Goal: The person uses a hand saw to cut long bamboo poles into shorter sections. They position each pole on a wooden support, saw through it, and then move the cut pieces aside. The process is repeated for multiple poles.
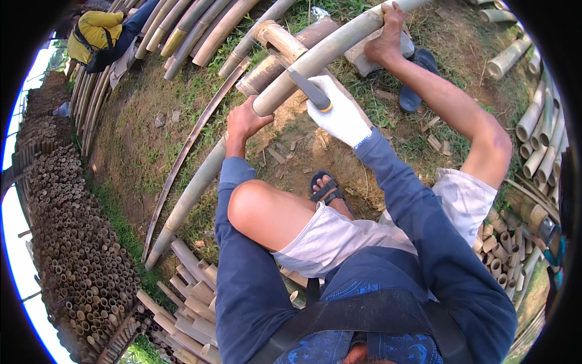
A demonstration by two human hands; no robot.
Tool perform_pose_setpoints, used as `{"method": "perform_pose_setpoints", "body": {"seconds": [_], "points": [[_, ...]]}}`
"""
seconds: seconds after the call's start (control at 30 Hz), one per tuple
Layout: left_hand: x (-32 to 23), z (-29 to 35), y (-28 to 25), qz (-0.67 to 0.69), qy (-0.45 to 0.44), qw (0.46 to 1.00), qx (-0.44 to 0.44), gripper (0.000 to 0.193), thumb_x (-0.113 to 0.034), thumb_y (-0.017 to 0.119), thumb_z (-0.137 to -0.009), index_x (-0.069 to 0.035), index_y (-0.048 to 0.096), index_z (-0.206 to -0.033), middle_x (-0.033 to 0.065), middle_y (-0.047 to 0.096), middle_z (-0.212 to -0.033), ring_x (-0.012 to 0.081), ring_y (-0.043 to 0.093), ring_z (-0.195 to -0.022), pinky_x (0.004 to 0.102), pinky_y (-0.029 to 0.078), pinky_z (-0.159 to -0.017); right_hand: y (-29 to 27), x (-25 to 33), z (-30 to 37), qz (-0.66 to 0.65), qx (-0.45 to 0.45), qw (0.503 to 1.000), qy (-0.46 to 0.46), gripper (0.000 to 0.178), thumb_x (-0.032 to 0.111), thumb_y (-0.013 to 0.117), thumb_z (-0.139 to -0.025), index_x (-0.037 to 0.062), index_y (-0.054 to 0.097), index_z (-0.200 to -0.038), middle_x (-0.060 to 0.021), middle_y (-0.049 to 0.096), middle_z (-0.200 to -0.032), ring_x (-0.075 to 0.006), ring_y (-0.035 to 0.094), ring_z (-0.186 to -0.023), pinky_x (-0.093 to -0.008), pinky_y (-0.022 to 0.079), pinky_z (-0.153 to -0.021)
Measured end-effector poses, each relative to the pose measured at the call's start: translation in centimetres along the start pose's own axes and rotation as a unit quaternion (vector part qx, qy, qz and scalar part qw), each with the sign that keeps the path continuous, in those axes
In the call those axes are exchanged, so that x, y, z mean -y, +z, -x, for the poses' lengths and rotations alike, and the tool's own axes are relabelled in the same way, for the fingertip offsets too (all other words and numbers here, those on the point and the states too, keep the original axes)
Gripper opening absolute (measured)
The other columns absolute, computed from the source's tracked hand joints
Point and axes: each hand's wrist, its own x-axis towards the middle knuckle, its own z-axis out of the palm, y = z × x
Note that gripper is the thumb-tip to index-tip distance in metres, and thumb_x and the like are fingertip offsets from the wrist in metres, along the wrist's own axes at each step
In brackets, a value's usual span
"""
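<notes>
A long pale bamboo pole (303, 64) runs from the lower left to the top right, above the grass. My bare left hand (245, 121) grips it from the near side. My right hand (341, 115), in a white glove, holds a dark-handled blade (308, 88) laid across the pole just right of the left hand. Further up, another person's bare hand (388, 36) clasps the pole; that arm comes in from the right. A bare knee (251, 206) and a foot in a dark sandal (327, 188) lie below the pole.
Stacked cut bamboo tubes (73, 242) fill the left side. More poles (194, 30) lie at the top, next to a person in yellow (97, 33). Short bamboo pieces (194, 291) lie by my left elbow, others (539, 139) at the right. Dark sandals (418, 79) rest on the grass.
</notes>
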Motion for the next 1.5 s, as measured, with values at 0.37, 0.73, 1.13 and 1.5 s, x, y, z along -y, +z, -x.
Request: {"method": "perform_pose_setpoints", "body": {"seconds": [0.37,0.73,1.13,1.5], "points": [[0.5,1.1,-0.6,0.049,-0.011,0.998,0.027,0.08,-0.049,0.084,-0.069,-0.013,0.073,-0.139,0.0211,0.082,-0.119,0.0403,0.078,-0.112,0.0506,0.059,-0.102,-11.1,6.7,21.4,0.06,0.053,0.986,0.143,0.06,-0.006,0.074,-0.093,0.0024,0.059,-0.15,-0.0187,0.068,-0.137,-0.0278,0.074,-0.12,-0.0351,0.057,-0.101],[3.1,-2.3,0.1,0.031,0.022,0.999,0.031,0.087,-0.055,0.088,-0.068,-0.01,0.074,-0.141,0.0207,0.082,-0.119,0.036,0.08,-0.11,0.0495,0.059,-0.1,-7.9,5.2,13.3,-0.001,0.017,0.997,0.08,0.06,0.006,0.08,-0.093,0.0072,0.06,-0.149,-0.0163,0.069,-0.134,-0.032,0.076,-0.113,-0.0391,0.059,-0.098],[0.5,-1.0,0.0,0.059,0.006,0.998,0.013,0.083,-0.054,0.088,-0.069,-0.011,0.075,-0.139,0.0218,0.083,-0.117,0.0388,0.079,-0.112,0.05,0.06,-0.102,-3.6,0.9,4.4,-0.032,0.045,0.994,0.092,0.053,0.01,0.078,-0.097,0.0114,0.059,-0.147,-0.0178,0.073,-0.127,-0.0345,0.075,-0.121,-0.0419,0.06,-0.1],[3.4,-1.0,0.3,0.068,-0.017,0.996,0.052,0.09,-0.055,0.088,-0.066,-0.011,0.074,-0.143,0.0202,0.081,-0.126,0.0369,0.078,-0.115,0.048,0.059,-0.105,-13.4,9.4,23.4,0.098,0.076,0.983,0.136,0.054,-0.005,0.075,-0.092,0.002,0.063,-0.144,-0.0209,0.071,-0.13,-0.0328,0.075,-0.113,-0.0403,0.059,-0.099]]}}
